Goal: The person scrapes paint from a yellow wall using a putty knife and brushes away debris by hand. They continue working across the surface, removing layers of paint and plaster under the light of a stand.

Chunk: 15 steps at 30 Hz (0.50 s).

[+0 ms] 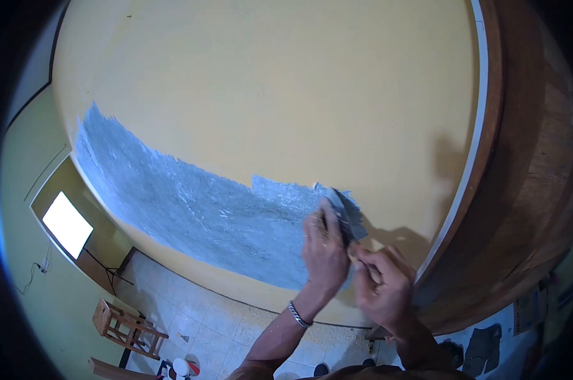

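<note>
A dark scraper blade (346, 215) stands against the wall at the right end of a rough grey patch (216, 209), with yellow paint (286, 95) above it. My left hand (324, 244), with a chain bracelet on its wrist, presses its fingers on the blade's left side. The fingers of my right hand (384, 282) are wrapped round the scraper's handle, which is mostly hidden by the hand. Both hands are close together, low on the wall.
Brown wood with a pale edge strip (467, 183) borders the wall on the right. A wooden stool (131, 329), a white container (181, 367) and debris are on the tiled floor (197, 316). A bright lamp (68, 225) on a stand is at the left.
</note>
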{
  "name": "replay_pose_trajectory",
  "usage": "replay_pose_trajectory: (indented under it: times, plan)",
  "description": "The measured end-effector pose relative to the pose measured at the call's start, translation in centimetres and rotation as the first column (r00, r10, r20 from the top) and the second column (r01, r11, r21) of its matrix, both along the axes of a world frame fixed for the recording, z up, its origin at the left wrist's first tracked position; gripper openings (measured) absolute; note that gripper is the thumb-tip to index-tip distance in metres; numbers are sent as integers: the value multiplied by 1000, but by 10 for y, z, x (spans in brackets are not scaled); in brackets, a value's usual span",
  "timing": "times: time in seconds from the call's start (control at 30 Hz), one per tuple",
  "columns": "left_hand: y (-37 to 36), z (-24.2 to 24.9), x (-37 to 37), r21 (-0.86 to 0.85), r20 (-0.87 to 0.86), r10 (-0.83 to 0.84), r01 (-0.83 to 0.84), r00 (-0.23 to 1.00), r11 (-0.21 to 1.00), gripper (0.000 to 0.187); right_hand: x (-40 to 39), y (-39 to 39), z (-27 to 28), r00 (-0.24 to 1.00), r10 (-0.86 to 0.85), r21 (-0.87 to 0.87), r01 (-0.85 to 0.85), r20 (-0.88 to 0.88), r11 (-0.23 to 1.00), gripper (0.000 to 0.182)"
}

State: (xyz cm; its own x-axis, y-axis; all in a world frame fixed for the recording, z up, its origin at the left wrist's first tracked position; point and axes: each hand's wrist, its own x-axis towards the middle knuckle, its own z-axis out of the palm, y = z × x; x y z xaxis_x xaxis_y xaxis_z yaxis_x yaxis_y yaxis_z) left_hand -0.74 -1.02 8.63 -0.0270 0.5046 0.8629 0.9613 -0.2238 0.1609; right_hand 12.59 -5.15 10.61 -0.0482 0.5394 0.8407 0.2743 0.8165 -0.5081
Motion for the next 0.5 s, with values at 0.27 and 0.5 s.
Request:
replay_pose_trajectory:
  times: [0.27, 0.5]
  plan:
    - [3, 0, -6, 10, -9, 81, -81, 997, 997, 76, -6, 7, 3, 1000, 24, 34, -24, -1, 999, 14]
    - [-4, -6, -6, -12, -26, 93, -93, 995, 996, 77, -2, -5, 13, 998, 25, 26, -27, 58, 999, 15]
